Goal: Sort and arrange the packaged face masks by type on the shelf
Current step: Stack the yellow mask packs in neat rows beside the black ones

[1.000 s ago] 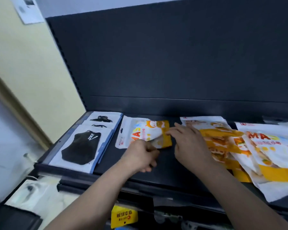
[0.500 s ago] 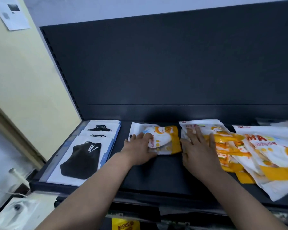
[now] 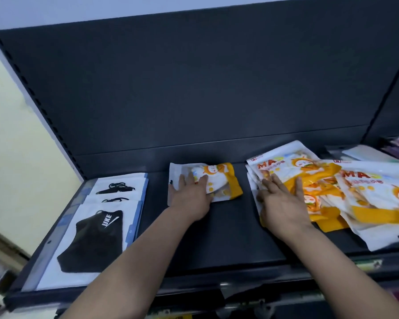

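At the centre of the frame a small white-and-orange mask packet (image 3: 207, 181) lies flat on the dark shelf (image 3: 228, 238); it is white at its left end, has a cartoon face printed on the middle and a solid orange band along its right edge; the left hand (image 3: 190, 198) rests palm-down on its left half, fingers spread and pinching nothing. To the right, apart from it, a fanned pile of larger orange packets (image 3: 320, 178) overlaps untidily, white with red "MA" lettering, cartoon faces and orange bands; the right hand (image 3: 283, 203) lies flat on the pile's left edge, fingers splayed. At lower left a stack of white packets holding black masks (image 3: 95, 240) sits in a neat column; the nearest shows white lettering on the black cloth.
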Available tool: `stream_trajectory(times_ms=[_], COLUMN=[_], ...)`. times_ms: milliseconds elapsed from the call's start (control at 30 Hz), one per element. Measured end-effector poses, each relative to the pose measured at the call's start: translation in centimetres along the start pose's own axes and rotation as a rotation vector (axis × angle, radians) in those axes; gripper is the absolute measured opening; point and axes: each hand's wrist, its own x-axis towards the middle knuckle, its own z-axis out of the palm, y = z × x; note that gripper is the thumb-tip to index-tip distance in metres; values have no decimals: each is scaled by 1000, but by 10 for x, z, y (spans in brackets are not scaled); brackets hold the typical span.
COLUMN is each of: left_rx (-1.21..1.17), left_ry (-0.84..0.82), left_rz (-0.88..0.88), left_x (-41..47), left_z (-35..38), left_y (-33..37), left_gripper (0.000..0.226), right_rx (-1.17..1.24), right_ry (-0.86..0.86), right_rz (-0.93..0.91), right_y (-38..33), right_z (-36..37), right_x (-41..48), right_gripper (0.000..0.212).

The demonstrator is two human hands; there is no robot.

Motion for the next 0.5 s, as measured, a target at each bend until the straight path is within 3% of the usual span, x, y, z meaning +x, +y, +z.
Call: stream_trajectory(times_ms=[100,167,267,367,500], left_rx=[-204,-432,-659,-904,-1120], left_ry=[235,305,247,145,139], left_rz=[127,176,134,6,-250], left_x=[-2,-2,3,13,29], left_z=[-9,-17,-24,-27,-27], left_y=[26,48,84,115,139], left_gripper=[52,42,33,33,61], right_rx=[134,114,74,151,260], right_ry=[220,319,197,33,14], right_rz=[-61,-6,108,150,129], right_y=[4,9,26,43,54], right_z=[-5,-8,-9,-5,-4], right_x=[-9,-12,-16,-23,-28], right_gripper=[37,39,55,55,50])
